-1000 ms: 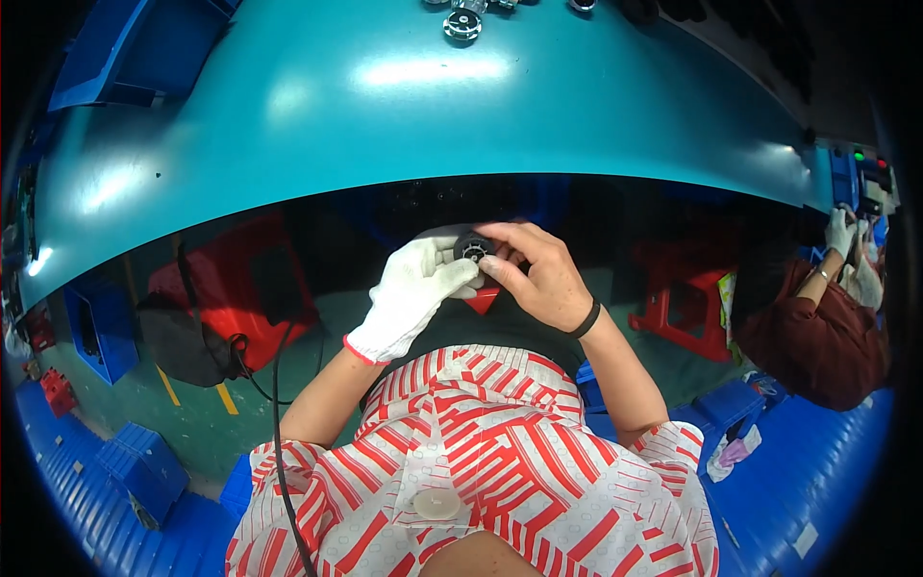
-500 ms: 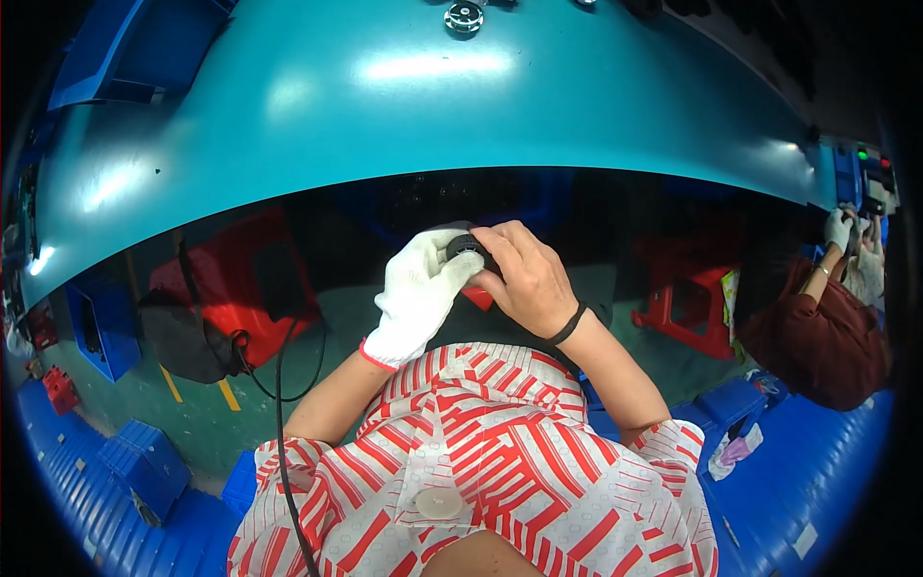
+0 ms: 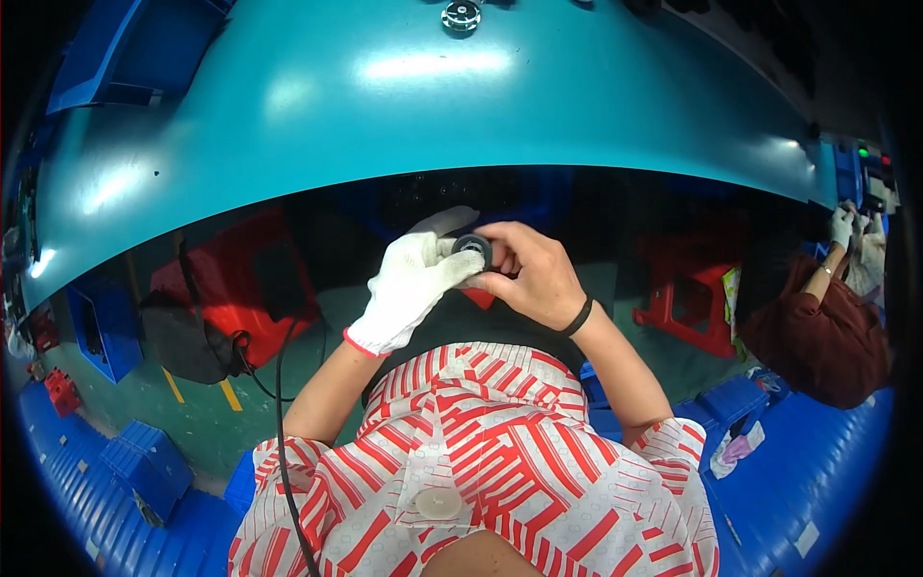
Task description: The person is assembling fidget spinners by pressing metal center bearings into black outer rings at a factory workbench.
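Note:
A small black wheel-like ring (image 3: 472, 244) with a light centre is held between my two hands, over my lap and just short of the table's near edge. My left hand (image 3: 407, 281), in a white knit glove with a red cuff, pinches it from the left, the thumb lying across its face. From the right, the bare fingers and thumb of my right hand (image 3: 538, 274) grip its rim. A black band circles the right wrist. The fingertips behind the ring are partly hidden.
The teal table (image 3: 423, 120) curves across ahead. On its far side lies a shiny round metal part (image 3: 461, 16). Blue bins (image 3: 135, 58) stand at far left. Red stools (image 3: 692, 298) are below the table. A co-worker (image 3: 817, 327) sits at right. A black cable (image 3: 281, 433) hangs at my left.
The ring has been turned so that its face with the light centre shows more. Both hands have shifted slightly, the right wrist outward to the right.

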The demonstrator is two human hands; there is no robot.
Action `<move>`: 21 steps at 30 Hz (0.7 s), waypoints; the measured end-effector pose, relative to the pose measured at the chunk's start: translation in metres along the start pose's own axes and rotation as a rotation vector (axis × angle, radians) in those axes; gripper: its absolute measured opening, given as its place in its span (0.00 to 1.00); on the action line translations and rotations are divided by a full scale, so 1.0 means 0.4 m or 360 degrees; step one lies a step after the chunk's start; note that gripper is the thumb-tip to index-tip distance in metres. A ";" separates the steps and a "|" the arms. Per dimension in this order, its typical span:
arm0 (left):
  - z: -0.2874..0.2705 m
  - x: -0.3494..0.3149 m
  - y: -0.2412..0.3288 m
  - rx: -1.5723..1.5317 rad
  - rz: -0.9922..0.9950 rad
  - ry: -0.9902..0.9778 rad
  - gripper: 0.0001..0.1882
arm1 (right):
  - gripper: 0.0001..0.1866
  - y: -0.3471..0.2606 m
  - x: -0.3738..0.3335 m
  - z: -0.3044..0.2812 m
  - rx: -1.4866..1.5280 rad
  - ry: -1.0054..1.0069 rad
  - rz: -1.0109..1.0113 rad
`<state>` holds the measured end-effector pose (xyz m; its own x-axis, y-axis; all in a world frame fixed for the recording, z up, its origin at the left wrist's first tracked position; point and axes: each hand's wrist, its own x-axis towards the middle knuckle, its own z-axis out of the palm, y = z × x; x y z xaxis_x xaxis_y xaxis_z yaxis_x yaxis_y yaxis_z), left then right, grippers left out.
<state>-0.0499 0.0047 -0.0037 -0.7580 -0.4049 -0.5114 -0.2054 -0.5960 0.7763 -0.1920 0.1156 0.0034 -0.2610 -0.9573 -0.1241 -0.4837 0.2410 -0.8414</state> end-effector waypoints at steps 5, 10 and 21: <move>0.036 -0.010 -0.043 -0.0240 0.0135 0.0219 0.24 | 0.26 -0.001 -0.012 0.043 -0.0244 0.0427 -0.0054; 0.019 -0.016 -0.044 -0.0071 0.0107 0.0172 0.24 | 0.26 0.019 -0.004 0.028 -0.0329 0.0339 -0.0452; -0.018 0.016 -0.010 0.0836 -0.0007 0.0014 0.15 | 0.26 0.007 -0.011 0.017 -0.0216 0.0205 -0.0289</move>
<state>-0.0494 -0.0005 -0.0130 -0.7518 -0.4103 -0.5163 -0.4928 -0.1706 0.8532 -0.1865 0.1194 -0.0023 -0.2597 -0.9607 0.0977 -0.6379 0.0947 -0.7642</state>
